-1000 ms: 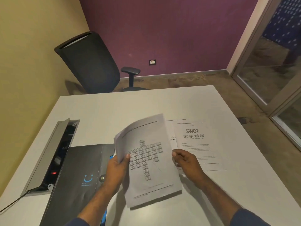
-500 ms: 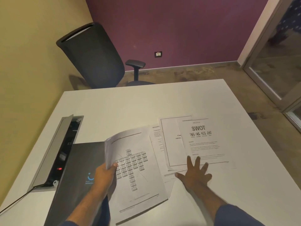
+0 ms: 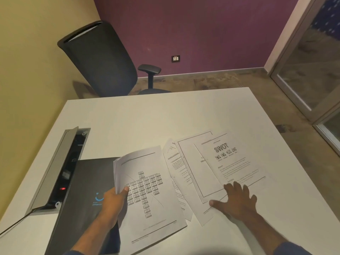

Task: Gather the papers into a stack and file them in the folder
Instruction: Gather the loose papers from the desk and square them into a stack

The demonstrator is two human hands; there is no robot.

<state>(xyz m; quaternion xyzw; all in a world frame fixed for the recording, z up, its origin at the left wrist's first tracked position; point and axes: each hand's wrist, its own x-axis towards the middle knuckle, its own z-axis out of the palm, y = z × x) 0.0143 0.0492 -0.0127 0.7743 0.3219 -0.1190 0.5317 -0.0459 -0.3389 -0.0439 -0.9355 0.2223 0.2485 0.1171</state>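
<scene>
Head view: left hand [image 3: 115, 199] grips a sheaf of papers [image 3: 147, 192] by its left edge, thumb on the chart page (the sheets bow upward), partly over the dark folder [image 3: 82, 181] near the worktop [image 3: 147, 116]'s left edge. Right hand [image 3: 237, 199] lies flat, fingers spread, pressing the near edge of the loose SWOT sheets [image 3: 230, 161] fanned just right of the sheaf.

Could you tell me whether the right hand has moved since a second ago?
Yes. The right hand left the held stack and went rightward, now pressing flat on the SWOT sheet lying on the table.
</scene>
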